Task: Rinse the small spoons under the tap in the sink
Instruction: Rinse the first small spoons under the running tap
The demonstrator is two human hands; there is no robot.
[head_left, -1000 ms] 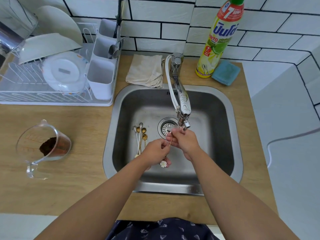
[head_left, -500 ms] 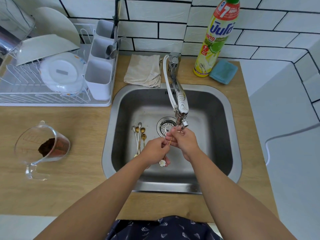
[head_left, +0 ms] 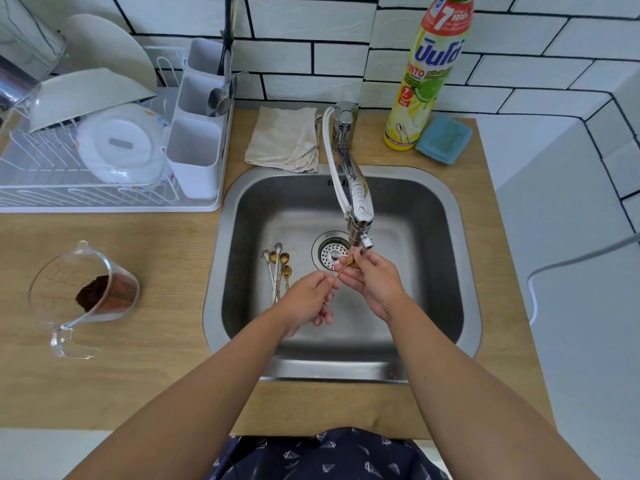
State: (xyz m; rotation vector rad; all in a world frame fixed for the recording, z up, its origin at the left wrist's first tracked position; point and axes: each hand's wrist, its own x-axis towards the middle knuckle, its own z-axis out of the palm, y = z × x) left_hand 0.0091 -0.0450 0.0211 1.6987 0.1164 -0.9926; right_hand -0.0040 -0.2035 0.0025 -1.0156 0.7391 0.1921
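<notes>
A thin gold spoon (head_left: pixel 343 268) is held between both hands just under the tap spout (head_left: pixel 360 237), over the steel sink (head_left: pixel 464 271). My left hand (head_left: pixel 308 299) grips its handle end. My right hand (head_left: pixel 370 282) pinches the bowl end close to the spout. Several more small gold and silver spoons (head_left: pixel 278 268) lie on the sink floor to the left of the drain (head_left: pixel 330 251). Whether water is running I cannot tell.
A white dish rack (head_left: pixel 104 199) with plates and a cutlery holder stands at the left. A glass measuring jug (head_left: pixel 83 292) with brown residue sits on the wooden counter. A folded cloth (head_left: pixel 282 140), a dish soap bottle (head_left: pixel 429 74) and a blue sponge (head_left: pixel 443 140) are behind the sink.
The spoon's flower-shaped handle end, which showed below my left hand before, is now hidden in it. Both hands stay under the spout with small shifts.
</notes>
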